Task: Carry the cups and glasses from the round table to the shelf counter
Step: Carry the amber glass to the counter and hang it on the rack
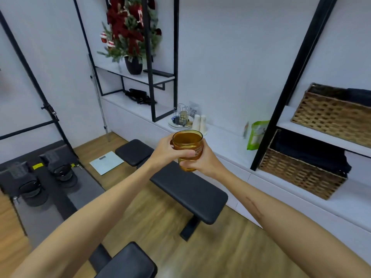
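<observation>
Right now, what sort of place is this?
Probably a home gym or small fitness studio: a padded black bench, a floor scale, and a white shelf counter with wicker baskets.

Glass (187, 146) is clear amber w/ pale lettering on its side; bench pads (188, 189) are black, floor (230, 247) warm wood-grain brown, scale (106, 162) pale blue-grey w/ a dark display strip. Counter (230, 149), walls and shelf boards are white, shelf frames (176, 57) black; baskets (333, 115) are tan w/ a checked brown weave, dark cloth inside. Little tree (130, 31) is green w/ deep red bows & red-white baubles in a black pot, pouch (257, 135) bright green & white, paper cups (199, 122) off-white.
</observation>
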